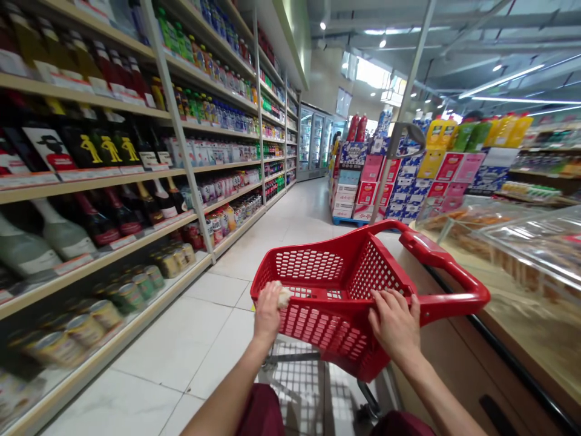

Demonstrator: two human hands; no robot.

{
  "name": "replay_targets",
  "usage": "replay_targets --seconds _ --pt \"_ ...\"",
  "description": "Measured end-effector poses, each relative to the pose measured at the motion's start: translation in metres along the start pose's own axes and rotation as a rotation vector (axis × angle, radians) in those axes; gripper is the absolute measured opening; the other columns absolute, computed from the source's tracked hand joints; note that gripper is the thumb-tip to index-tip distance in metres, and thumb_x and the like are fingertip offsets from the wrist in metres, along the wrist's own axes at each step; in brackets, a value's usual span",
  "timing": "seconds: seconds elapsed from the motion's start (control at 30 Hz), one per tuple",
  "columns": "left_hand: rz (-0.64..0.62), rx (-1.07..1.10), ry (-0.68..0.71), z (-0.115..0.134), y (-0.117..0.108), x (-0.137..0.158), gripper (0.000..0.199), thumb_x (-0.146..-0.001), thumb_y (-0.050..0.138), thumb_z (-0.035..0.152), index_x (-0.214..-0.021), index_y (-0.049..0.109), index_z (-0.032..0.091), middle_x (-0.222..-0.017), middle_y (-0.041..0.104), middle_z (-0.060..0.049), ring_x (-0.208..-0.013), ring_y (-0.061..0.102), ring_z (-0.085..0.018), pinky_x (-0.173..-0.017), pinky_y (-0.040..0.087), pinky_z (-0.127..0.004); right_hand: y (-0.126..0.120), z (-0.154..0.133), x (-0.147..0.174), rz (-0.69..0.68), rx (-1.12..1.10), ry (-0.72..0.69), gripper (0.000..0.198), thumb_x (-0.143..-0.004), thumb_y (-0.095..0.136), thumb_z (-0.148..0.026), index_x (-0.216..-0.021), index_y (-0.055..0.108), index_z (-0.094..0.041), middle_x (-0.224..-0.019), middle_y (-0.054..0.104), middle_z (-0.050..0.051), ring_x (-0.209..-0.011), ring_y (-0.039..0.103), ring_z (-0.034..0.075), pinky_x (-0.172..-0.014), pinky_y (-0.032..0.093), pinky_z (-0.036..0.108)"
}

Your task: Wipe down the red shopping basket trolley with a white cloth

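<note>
A red plastic shopping cart (313, 315) with perforated walls stands in front of me, its handle (447, 257) pointing to the right. My left hand (269, 307) is closed on a wadded whitish cloth (284, 297), pressed against the cart's rim at the near left corner. Over the near side rim, close to the handle end, my right hand (396, 321) curls its fingers. Its palm side is hidden. Through the holes in the basket I see the cart's metal frame and the floor below.
Shelves of bottles and cans (104, 236) line the left side. On the right is a display counter (512, 290) with clear covers, close to the cart handle. Stacked drink cartons (370, 192) stand ahead beside a metal pole (399, 127). White floor tiles (213, 339) run along the aisle.
</note>
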State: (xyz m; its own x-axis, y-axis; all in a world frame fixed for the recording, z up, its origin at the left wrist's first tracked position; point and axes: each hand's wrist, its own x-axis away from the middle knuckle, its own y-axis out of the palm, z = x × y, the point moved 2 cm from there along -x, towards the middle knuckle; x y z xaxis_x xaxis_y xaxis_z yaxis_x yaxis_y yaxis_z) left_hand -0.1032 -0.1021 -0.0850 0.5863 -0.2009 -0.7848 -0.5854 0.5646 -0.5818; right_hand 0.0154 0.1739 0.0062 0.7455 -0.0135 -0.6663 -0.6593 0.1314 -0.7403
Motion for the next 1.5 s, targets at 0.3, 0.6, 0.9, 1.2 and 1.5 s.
replay_targets --seconds 0.3,0.6,0.9,1.2,1.5 --pt "0.005 -0.063 -0.085 -0.011 -0.008 -0.003 0.046 -0.074 0.032 0.002 -0.117 0.047 0.010 -0.117 0.056 -0.014 -0.114 0.046 -0.022 -0.093 0.041 -0.043 0.001 0.003 0.001 -0.009 0.025 -0.021 0.034 -0.079 0.044 -0.027 -0.107 0.057 -0.014 -0.103 0.062 0.008 -0.104 0.047 0.026 -0.100 0.014 0.049" --pt "-0.072 -0.019 0.035 -0.006 -0.001 0.000 0.046 -0.076 0.035 0.006 -0.120 0.043 0.016 -0.119 0.055 -0.010 -0.115 0.046 -0.019 -0.095 0.041 -0.040 -0.003 0.006 0.002 -0.037 0.036 -0.031 0.034 -0.080 0.042 -0.024 -0.109 0.056 -0.017 -0.107 0.062 0.006 -0.106 0.046 0.024 -0.101 0.014 0.047" --pt "-0.211 0.015 0.390 0.043 0.006 -0.009 0.046 -0.078 0.032 0.004 -0.122 0.042 0.015 -0.124 0.051 -0.007 -0.121 0.039 -0.018 -0.098 0.038 -0.037 -0.003 0.009 0.002 -0.060 0.045 -0.023 0.036 -0.079 0.043 -0.024 -0.111 0.055 -0.013 -0.109 0.061 0.008 -0.107 0.045 0.024 -0.102 0.013 0.048" --pt "-0.246 0.050 0.318 0.054 0.018 -0.014 0.051 -0.077 0.031 0.002 -0.125 0.039 0.015 -0.129 0.047 -0.007 -0.124 0.035 -0.018 -0.100 0.036 -0.038 -0.005 0.005 0.000 -0.045 0.025 0.017 0.035 -0.078 0.045 -0.022 -0.111 0.056 -0.014 -0.109 0.060 0.008 -0.107 0.045 0.025 -0.101 0.015 0.048" --pt "-0.044 0.010 -0.055 -0.015 0.004 -0.001 0.049 -0.075 0.033 0.005 -0.121 0.044 0.017 -0.120 0.054 -0.009 -0.118 0.042 -0.020 -0.098 0.038 -0.042 -0.004 0.005 0.002 -0.012 0.002 0.054 0.034 -0.077 0.047 -0.021 -0.108 0.057 -0.012 -0.107 0.061 0.009 -0.106 0.045 0.024 -0.102 0.013 0.047"
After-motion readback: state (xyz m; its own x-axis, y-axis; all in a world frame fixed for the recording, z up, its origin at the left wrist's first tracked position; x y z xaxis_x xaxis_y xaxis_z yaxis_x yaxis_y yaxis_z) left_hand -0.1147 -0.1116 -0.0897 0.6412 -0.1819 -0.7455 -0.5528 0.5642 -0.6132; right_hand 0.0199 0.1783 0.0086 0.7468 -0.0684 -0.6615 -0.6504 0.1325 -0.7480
